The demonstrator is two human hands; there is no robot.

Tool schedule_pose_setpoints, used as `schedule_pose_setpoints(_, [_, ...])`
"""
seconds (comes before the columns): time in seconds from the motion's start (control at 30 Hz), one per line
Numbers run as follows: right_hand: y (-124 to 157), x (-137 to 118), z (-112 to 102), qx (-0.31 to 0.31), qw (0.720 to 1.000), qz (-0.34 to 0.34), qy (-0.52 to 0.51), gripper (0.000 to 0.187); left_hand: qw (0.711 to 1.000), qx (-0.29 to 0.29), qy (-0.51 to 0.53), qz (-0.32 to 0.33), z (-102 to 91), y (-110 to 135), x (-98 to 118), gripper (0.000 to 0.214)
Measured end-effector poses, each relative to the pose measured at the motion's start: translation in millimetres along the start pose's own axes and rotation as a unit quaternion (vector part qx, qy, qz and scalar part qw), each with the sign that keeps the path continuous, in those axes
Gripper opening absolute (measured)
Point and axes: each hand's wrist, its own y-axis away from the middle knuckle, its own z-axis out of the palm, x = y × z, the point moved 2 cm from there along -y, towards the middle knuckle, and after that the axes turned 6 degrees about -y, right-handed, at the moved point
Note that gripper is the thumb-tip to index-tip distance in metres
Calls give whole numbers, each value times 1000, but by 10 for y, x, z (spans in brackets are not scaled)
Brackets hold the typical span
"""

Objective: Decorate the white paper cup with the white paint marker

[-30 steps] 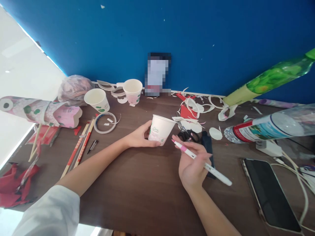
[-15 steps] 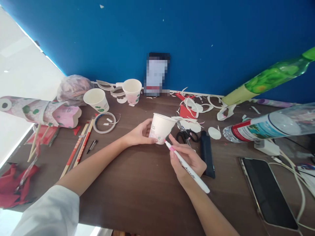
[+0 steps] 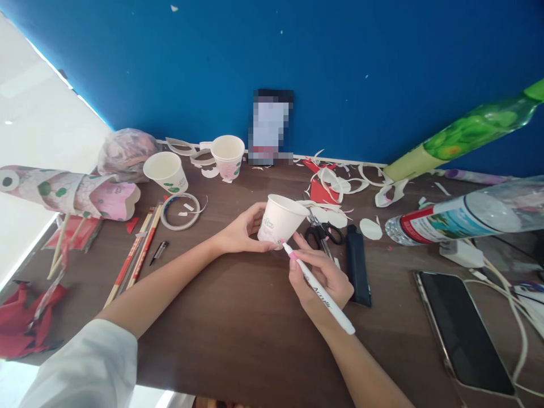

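My left hand (image 3: 245, 231) is closed round the lower left side of a white paper cup (image 3: 281, 218), which is tilted with its mouth up and to the right. Pink print and small green lettering show on the cup's wall. In my right hand (image 3: 323, 277) is a white acrylic marker (image 3: 326, 299) with a pink collar. Its pink tip is at the cup's lower wall, close to the base; whether it touches cannot be seen for certain. Black-handled scissors (image 3: 325, 233) lie just behind my right hand, beside a dark narrow case (image 3: 358, 265).
Two more paper cups (image 3: 166, 173) (image 3: 228, 156) stand at the back, near a tape roll (image 3: 196, 211). Chopsticks (image 3: 135, 249) lie left. White and red paper scraps (image 3: 325, 191) litter the back. A phone (image 3: 465, 331), cables and a water bottle (image 3: 450, 218) are right; another phone (image 3: 270, 127) leans on the blue wall.
The cup has turned a little in my left hand, bringing more of its lettering into view. My right hand and the marker have shifted slightly left.
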Motion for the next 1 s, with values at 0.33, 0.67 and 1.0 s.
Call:
schedule_pose_setpoints(0.33, [-11, -3, 8, -1, 1000, -15, -1, 20, 1000, 4, -4, -6, 10, 13, 33, 77])
schedule_pose_setpoints(0.67, [9, 24, 14, 1, 1000, -8, 2, 25, 1000, 2, -7, -4, 10, 9, 18, 79])
schedule_pose_setpoints(1.0, [13, 37, 15, 22, 1000, 5, 0, 24, 1000, -2, -3, 0, 0, 4, -12, 77])
